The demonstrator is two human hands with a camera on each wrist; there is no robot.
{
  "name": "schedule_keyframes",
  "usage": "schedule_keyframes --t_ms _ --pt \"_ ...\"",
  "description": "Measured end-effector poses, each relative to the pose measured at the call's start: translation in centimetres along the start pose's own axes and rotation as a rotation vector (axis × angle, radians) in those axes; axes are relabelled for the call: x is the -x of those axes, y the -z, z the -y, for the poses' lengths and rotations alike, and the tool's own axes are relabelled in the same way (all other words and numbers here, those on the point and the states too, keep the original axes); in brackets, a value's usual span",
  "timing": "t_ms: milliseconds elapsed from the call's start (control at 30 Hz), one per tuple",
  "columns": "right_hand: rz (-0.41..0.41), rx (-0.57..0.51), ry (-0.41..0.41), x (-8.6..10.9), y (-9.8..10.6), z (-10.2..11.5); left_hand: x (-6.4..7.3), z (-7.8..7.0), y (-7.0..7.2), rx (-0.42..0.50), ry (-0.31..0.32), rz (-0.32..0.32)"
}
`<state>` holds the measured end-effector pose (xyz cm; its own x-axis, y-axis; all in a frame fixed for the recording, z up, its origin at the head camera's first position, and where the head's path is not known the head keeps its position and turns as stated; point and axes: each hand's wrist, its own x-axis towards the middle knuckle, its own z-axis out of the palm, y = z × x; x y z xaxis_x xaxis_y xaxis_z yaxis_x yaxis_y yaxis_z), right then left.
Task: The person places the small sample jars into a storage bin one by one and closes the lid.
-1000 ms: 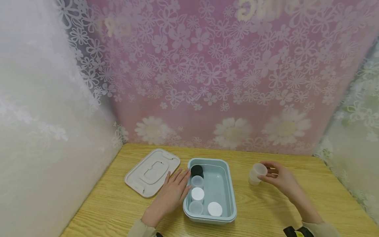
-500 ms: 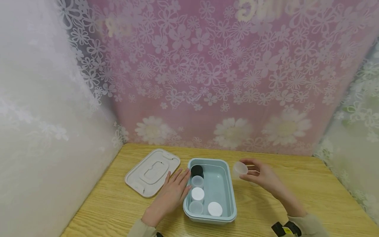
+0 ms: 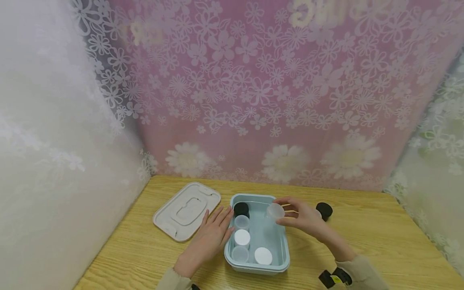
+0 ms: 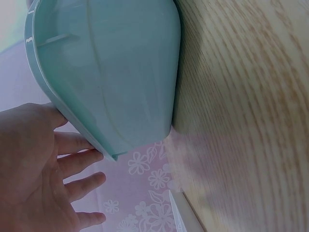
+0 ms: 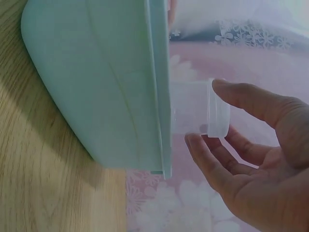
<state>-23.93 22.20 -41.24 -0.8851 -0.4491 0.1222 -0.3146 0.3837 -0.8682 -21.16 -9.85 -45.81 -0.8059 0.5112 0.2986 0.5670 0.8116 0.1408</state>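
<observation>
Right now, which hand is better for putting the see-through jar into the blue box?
Probably the right hand: it pinches the clear jar over the blue box, while the left hand only touches the blue box.

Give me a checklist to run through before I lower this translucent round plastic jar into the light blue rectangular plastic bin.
1. Jar gripped: ok; the right hand pinches it near its top.
2. Bin steadied: ok; the left hand touches its left rim.
3. Room below: ok; the right side's only visible container, a white-topped round one, is at the near end.
4. Jar's base above the rim: cannot tell; the bin's side may hide it in the right wrist view.
5. Off-white rectangular plastic lid out of the way: ok; it lies left of the bin.
6. Everything else packed: not ok; a black-topped round container is on the table.
</observation>
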Motion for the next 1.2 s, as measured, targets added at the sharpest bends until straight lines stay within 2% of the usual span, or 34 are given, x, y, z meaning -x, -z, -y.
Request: schedule_keyframes --t_ms 267,533,867,1200 --pt "0.178 0.192 0.105 -1.7 -1.1 -0.6 0.0 0.0 0.1 -0.02 0.011 0.004" --pt "0.322 0.318 0.142 -3.0 -2.0 0.2 -0.1 0.1 0.0 -0.024 0.015 0.021" --pt "0.423 0.535 0.139 -3.8 -3.3 1.0 -0.1 0.1 0.1 -0.028 0.003 0.006" --pt "0.483 0.587 0.084 -3.8 -4.0 1.6 -0.2 0.1 -0.1 -0.03 0.005 -0.001"
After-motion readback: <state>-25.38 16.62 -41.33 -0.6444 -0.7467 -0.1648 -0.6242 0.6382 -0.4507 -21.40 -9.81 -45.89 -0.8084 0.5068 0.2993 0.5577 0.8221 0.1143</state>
